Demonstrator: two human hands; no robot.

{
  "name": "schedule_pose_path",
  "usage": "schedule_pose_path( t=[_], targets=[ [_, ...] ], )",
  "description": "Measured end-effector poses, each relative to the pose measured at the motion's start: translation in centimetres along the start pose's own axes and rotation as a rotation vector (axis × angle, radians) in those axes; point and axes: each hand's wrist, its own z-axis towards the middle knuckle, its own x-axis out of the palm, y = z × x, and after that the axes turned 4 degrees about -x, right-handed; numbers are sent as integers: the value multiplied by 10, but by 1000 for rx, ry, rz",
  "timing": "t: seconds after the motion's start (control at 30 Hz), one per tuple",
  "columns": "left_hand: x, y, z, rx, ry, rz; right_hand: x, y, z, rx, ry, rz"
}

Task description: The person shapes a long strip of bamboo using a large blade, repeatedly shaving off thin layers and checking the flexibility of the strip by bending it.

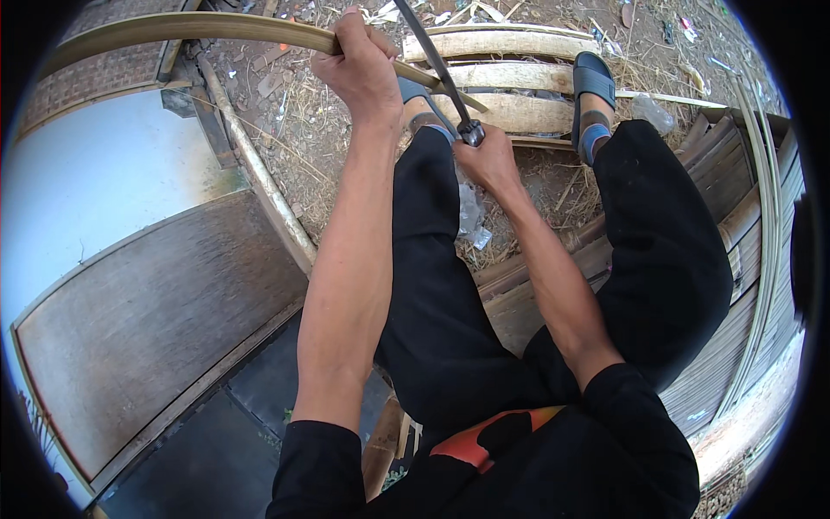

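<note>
My left hand [359, 69] is raised at the upper middle, its fingers closed around a long, flat bamboo strip [199, 27]. The strip bows away to the far left, and its short end sticks out past my fist to the right. Lower and to the right, my right hand [490, 157] grips the handle of a long-bladed knife [435, 60]. Its dark narrow blade slants up and left beyond the top edge of the picture. Blade and strip cross just right of my left fist; whether they touch I cannot tell.
Pale split bamboo pieces [510, 78] lie under my sandalled feet [593, 91]. A bundle of thin bamboo strips [761, 285] runs along the right. At left stand a worn wooden panel [164, 303] and a bamboo pole [259, 177]. Clear plastic [471, 212] lies between my legs.
</note>
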Motion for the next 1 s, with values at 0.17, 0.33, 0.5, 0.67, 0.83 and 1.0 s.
schedule_pose_path(
  t=[0.17,0.33,0.5,0.67,0.83,1.0],
  targets=[
    [6,1,-5,15,64,5,-18,-11,4,-1,20,-132],
    [15,4,-6,35,-1,18,-13,49,-17,-120,-40,73],
    [14,1,1,13,-64,26,9,-17,-10,24,-67,39],
    [6,1,0,20,-58,58,2,-41,-10,127,-2,-12],
    [8,5,2,19,-29,34,-15,34,-16,-10,47,29],
    [12,4,2,9,-60,52,0,11,-8,-58,-21,57]
  ],
)
